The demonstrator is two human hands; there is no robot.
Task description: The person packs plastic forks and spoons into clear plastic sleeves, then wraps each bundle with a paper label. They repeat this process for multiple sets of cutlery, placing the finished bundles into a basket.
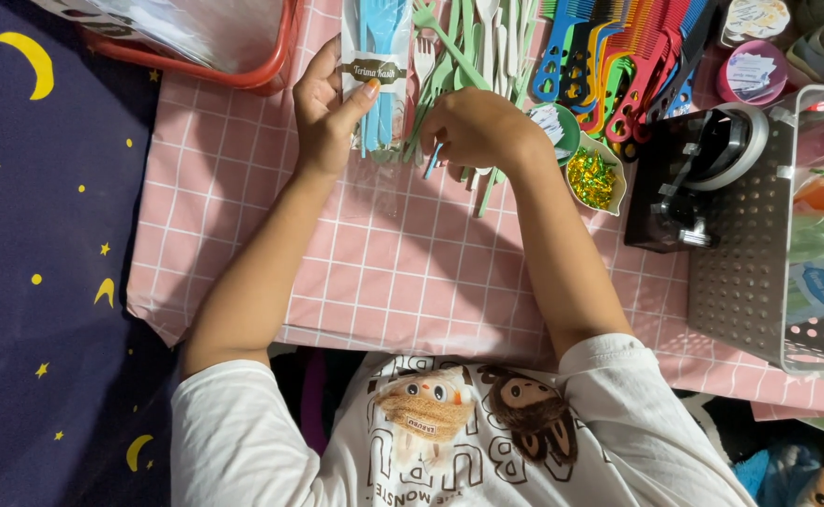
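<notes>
L hand [323,99] grips clear cutlery packet [377,70]; R hand [473,127] curled, pinching blue utensil handle [433,161].

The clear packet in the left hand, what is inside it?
Inside the clear packet, held by the left hand, are light blue plastic utensils. A label band covers their middle, so their number is unclear.

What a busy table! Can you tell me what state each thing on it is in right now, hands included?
Left hand: closed on the clear packet.
Clear packet: flat on the cloth, blue cutlery inside, label band across it.
Right hand: fingers curled, pinching a small blue stick.
Loose cutlery: green and white, scattered on the pink cloth.
Combs: piled, many colours.
Leaf-shaped dish: full of shiny gold and green bits.
Tape dispenser: upright, roll loaded.
</notes>
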